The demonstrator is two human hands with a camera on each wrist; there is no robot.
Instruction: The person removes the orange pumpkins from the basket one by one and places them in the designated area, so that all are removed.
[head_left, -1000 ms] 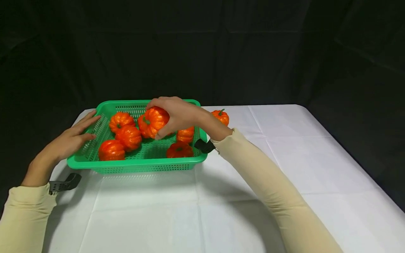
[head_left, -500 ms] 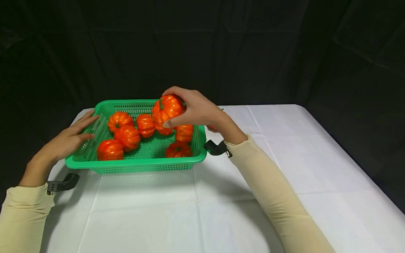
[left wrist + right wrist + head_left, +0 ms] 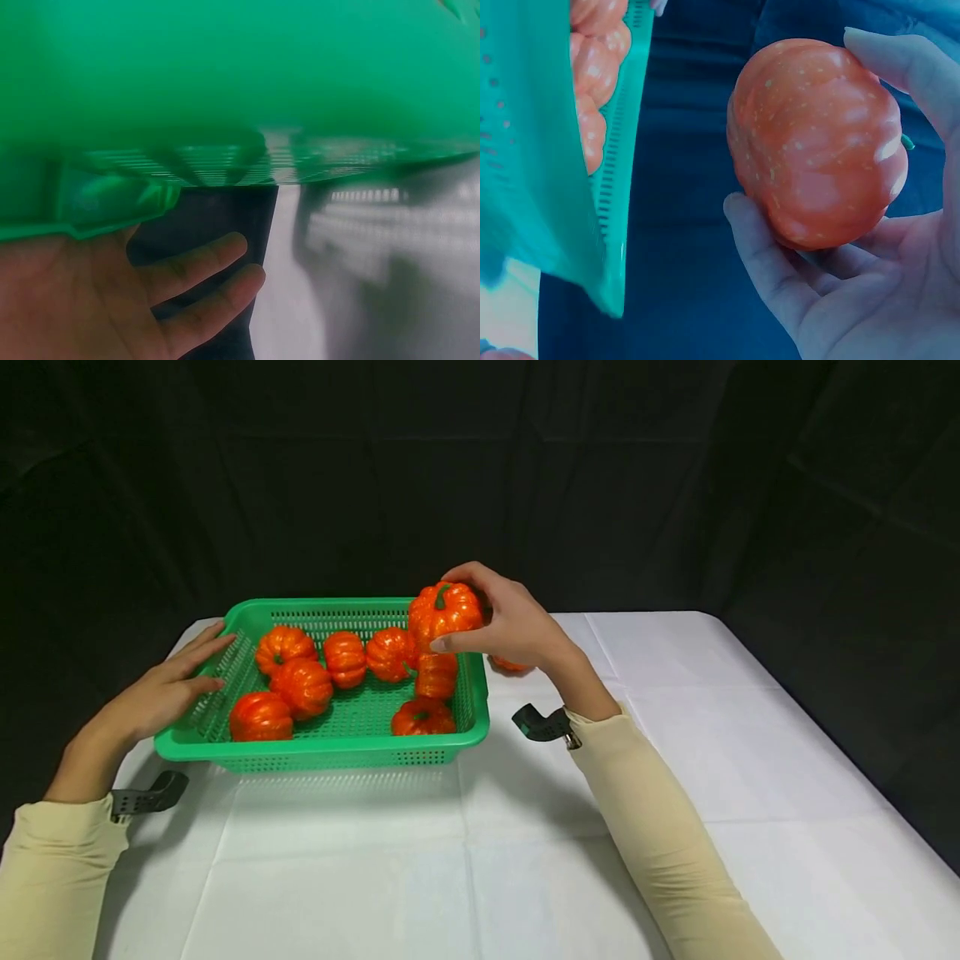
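My right hand (image 3: 491, 622) grips an orange pumpkin (image 3: 444, 612) with a green stem, held in the air above the right rim of the green perforated basket (image 3: 330, 747). The right wrist view shows the pumpkin (image 3: 817, 142) cupped between thumb and fingers (image 3: 769, 259), with the basket's wall (image 3: 547, 150) at the left. Several orange pumpkins (image 3: 303, 685) lie inside the basket. My left hand (image 3: 161, 689) rests with straight fingers against the basket's left rim; the left wrist view shows its fingers (image 3: 199, 266) under the green rim (image 3: 112, 206).
The basket stands on a white tablecloth (image 3: 675, 735) in front of a black backdrop. Another orange pumpkin (image 3: 510, 664) sits on the cloth right of the basket, mostly hidden behind my right hand. White cloth spreads to the front and right.
My right hand lifted the pumpkin out of the basket's middle and carried it up and to the right, over the right rim. The left hand has stayed at the left rim.
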